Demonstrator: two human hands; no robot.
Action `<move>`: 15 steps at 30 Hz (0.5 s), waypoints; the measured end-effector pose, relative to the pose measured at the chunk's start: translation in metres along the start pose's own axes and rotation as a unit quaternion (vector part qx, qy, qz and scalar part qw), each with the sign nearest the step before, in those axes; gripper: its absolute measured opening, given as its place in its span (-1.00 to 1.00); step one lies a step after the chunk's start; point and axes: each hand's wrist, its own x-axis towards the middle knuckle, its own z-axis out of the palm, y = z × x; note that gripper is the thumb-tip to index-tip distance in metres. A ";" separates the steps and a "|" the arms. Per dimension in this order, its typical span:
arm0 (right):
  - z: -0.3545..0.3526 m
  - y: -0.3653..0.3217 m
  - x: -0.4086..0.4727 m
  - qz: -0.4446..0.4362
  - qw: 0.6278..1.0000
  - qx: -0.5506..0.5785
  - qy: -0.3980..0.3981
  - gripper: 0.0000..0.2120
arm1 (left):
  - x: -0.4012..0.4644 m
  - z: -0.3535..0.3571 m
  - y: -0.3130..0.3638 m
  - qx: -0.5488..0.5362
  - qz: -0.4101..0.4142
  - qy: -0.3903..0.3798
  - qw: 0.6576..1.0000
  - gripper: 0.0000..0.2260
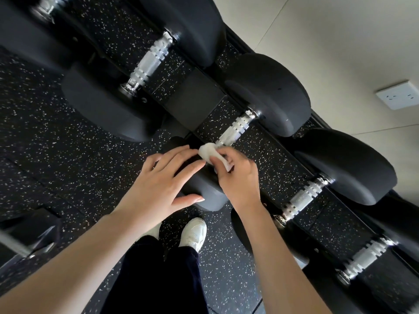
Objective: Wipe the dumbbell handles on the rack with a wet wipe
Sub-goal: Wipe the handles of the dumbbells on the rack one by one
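Looked down on a speckled black rubber floor (pixel 45 132) and a pale wall (pixel 340 41) carrying a white socket plate (pixel 398 95). Ran diagonally across the view: a dark rack (pixel 195 103) loaded with black dumbbells, their knurled silver handles lying side by side. Largest of them at upper left, with a long handle (pixel 148 62); next along, the dumbbell handle (pixel 235 130) being wiped; further right, two more handles (pixel 303 198) and (pixel 367 257). Stood below in dark trousers (pixel 156 275) and a white shoe (pixel 193 234). Rested the left hand (pixel 158 186) on the near head of that dumbbell (pixel 204 191), fingers straight and spread, thumb along the head's side, gripping nothing. Curled the right hand (pixel 238 175) around a folded white wet wipe (pixel 209 152), pinched between thumb and fingers. Pressed the wipe against the near end of the handle, just beside the left fingertips (pixel 192 152).
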 end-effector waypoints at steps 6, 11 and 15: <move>0.001 -0.012 0.018 0.011 0.994 -0.090 -0.068 -0.81 | -0.003 0.001 0.002 -0.026 -0.068 0.002 0.997 -0.39; 0.002 -0.032 0.032 0.065 0.979 -0.132 -0.143 -0.75 | -0.005 0.005 0.001 -0.036 -0.083 0.012 0.996 -0.34; 0.006 -0.041 0.041 0.096 0.963 -0.183 -0.174 -0.76 | -0.004 0.005 -0.002 -0.049 -0.107 0.003 0.993 -0.30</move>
